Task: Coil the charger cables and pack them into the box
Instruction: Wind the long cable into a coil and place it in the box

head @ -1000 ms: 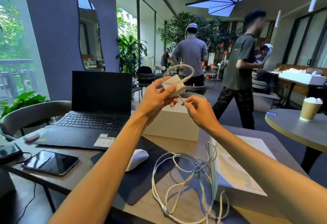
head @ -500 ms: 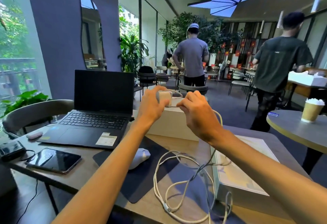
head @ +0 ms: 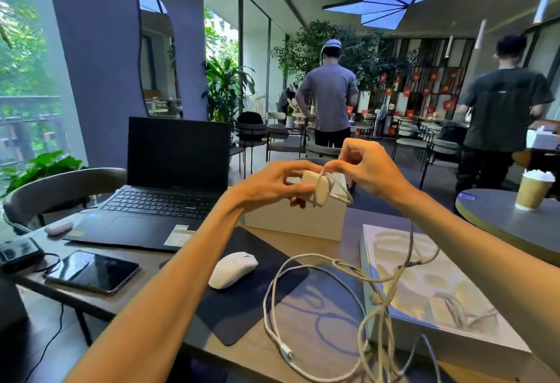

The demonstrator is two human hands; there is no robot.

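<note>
Room: a glass-walled hall with plants, two people standing with their backs turned beyond the wooden desk [head: 251, 355]
Left hand [head: 272, 184]: fingers [head: 291, 170] clasped round a white charger brick [head: 316, 188], holding it in the air
Right hand [head: 371, 170]: fingers [head: 342, 166] pinching the white cable [head: 274, 298] at the brick's top edge
Cable: a turn lies round the brick; the rest drops under the right wrist into a loose tangle on the desk
White box [head: 297, 222]: on the desk just below and behind the fingers
Flat box [head: 424, 288]: under the right forearm, tangle touching its left edge
Mouse [head: 233, 269]: on a dark mat [head: 242, 313] under the left wrist
Laptop [head: 169, 182]: open, left of the fingers
Phone [head: 91, 272]: farther left, by the desk's near edge
</note>
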